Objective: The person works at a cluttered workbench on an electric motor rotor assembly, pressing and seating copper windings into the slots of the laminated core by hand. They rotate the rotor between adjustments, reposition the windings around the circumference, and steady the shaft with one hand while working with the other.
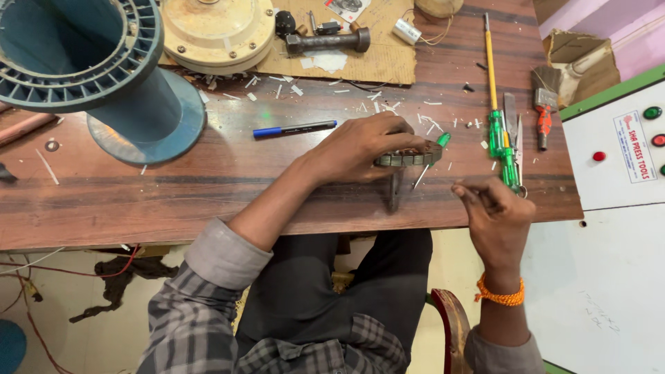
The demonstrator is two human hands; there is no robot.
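Dark, streaked wood forms the worktop (173, 194) where a seated person in a plaid shirt bends over a toothed metal ring (410, 157) lying near the front edge, right of centre. The left hand (360, 149) covers the ring from above, its grip curled around the ring's rim. The right hand (495, 215) hovers just past the front edge, near the right end, fingers pinched together; whether they hold anything cannot be told. A small green-handled screwdriver (433, 156) rests against the ring's right side. A blue pen (294, 129) lies behind the left hand, toward the middle. A larger green screwdriver with a yellow shaft (495, 118) lies lengthwise near the right edge, beside an orange-handled brush (544, 114). A big blue plastic spool (90, 69) stands at the back left corner, next to a cream round housing (218, 31); a hammer (325, 41) rests on cardboard (374, 62) at the back edge. White slivers (377, 104) are scattered across the wood.
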